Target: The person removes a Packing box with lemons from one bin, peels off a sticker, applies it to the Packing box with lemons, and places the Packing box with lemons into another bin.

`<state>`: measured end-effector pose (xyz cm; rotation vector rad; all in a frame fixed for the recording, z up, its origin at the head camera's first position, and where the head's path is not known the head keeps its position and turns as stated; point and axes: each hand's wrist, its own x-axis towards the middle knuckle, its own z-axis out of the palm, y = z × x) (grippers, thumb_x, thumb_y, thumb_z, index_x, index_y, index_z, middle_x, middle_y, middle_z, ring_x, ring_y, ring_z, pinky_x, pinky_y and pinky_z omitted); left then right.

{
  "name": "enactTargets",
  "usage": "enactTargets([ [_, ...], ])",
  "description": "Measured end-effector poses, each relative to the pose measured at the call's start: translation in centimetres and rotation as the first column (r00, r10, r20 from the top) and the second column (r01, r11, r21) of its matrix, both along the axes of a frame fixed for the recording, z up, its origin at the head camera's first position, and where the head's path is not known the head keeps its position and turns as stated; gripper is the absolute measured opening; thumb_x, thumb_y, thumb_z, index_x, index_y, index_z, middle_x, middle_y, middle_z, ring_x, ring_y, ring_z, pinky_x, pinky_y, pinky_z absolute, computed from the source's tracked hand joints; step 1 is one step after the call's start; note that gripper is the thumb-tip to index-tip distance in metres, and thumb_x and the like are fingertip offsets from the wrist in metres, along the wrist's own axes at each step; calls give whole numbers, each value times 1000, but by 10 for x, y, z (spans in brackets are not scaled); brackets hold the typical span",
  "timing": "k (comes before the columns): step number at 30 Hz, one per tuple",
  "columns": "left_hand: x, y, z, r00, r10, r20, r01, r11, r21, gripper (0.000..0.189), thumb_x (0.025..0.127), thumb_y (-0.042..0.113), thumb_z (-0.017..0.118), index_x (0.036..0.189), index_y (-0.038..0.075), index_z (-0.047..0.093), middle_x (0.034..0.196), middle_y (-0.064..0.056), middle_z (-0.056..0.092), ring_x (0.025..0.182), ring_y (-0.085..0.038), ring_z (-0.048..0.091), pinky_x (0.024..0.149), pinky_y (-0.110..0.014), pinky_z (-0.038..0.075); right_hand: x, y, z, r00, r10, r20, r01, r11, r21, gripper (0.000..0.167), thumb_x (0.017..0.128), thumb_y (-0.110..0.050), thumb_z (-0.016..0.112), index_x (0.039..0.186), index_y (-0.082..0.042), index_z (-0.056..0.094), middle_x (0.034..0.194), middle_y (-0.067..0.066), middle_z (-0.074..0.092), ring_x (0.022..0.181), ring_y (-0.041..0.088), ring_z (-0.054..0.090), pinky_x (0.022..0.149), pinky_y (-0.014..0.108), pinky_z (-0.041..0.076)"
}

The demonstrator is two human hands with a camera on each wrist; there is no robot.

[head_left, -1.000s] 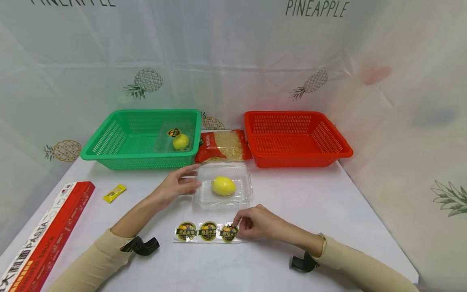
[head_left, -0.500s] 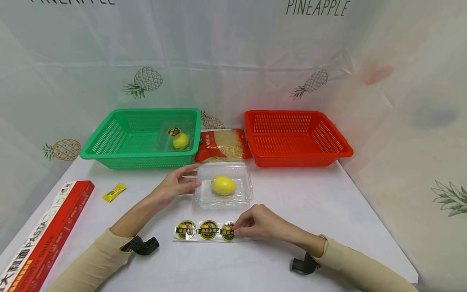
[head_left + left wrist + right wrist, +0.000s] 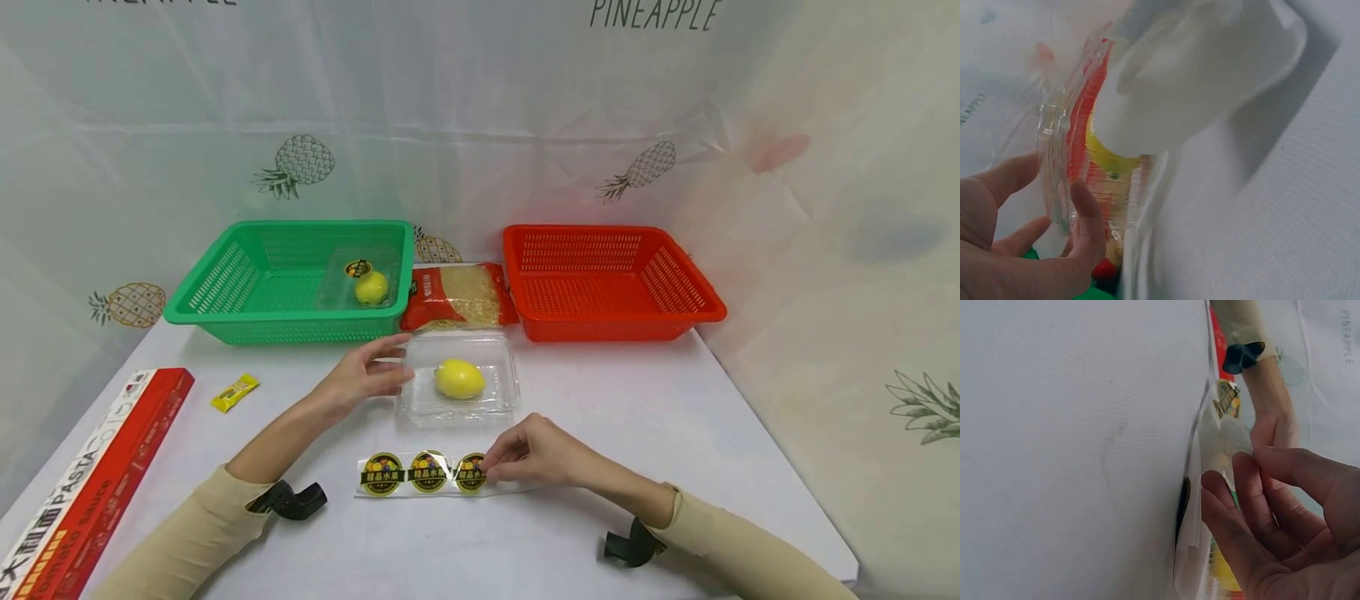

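My right hand (image 3: 538,454) pinches the right edge of a round black-and-gold sticker (image 3: 469,473) at the end of a label strip (image 3: 405,493). In the right wrist view, the sticker's pale underside (image 3: 1235,432) shows at the thumb and fingertip. Two more such stickers lie on the strip to the left. Behind the strip stands a clear plastic box (image 3: 495,407) with a yellow lemon (image 3: 460,379) inside. My left hand (image 3: 360,379) rests with spread fingers at the box's left edge, thumb and fingertips touching its rim (image 3: 1054,187).
A green basket (image 3: 300,329) at back left holds another clear box with a lemon and a sticker. A red basket (image 3: 615,329) stands at back right, with a noodle bag (image 3: 465,298) between them. A yellow packet (image 3: 235,392) and long pasta box (image 3: 105,475) lie left.
My right fingertips have shifted slightly at the last sticker, whose face shows a little more now. The left hand, plastic box and lemon have stayed in place.
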<state>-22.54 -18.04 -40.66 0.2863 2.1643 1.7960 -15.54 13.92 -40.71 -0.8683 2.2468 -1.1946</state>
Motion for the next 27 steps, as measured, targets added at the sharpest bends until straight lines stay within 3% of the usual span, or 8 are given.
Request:
enactTargets([
  [7,0,-1,-1,1000,-10,-1,10,1000,8,74,90,19,72,153,16,34,150,-23,34,120,-26,55,88,-33,58,-4,1,2,997,-5,83,9,999,-38,13,85,-9,76,97,-10,78,94,6,77,79,6,70,76,20,57],
  [13,0,-1,0,1000,-13,-24,13,1000,-3,72,90,18,71,152,15,35,149,-24,36,121,-30,55,86,-33,58,-3,1,6,998,9,67,-5,998,-63,13,86,-12,75,98,-9,77,94,7,77,81,7,70,82,22,57],
  [18,0,-2,5,993,-16,-113,3,994,-112,70,90,23,72,151,14,38,151,-21,39,128,-37,50,92,-38,55,-6,2,19,998,13,58,-7,994,-106,15,87,-12,74,101,-6,75,100,11,75,83,28,73,75,29,61],
  [23,2,-1,9,968,-33,-249,-29,970,-242,64,90,29,72,146,15,46,150,-17,43,132,-37,49,101,-50,49,-16,3,34,999,-25,39,30,990,-139,17,87,-8,73,104,-5,73,103,14,73,86,41,70,71,31,61],
  [27,4,2,13,929,-57,-367,-53,958,-283,54,90,26,73,138,11,55,142,-16,49,128,-38,51,103,-52,48,-28,3,43,998,-57,16,59,989,-137,17,88,-9,73,104,-5,73,102,13,74,87,42,69,72,32,61],
])
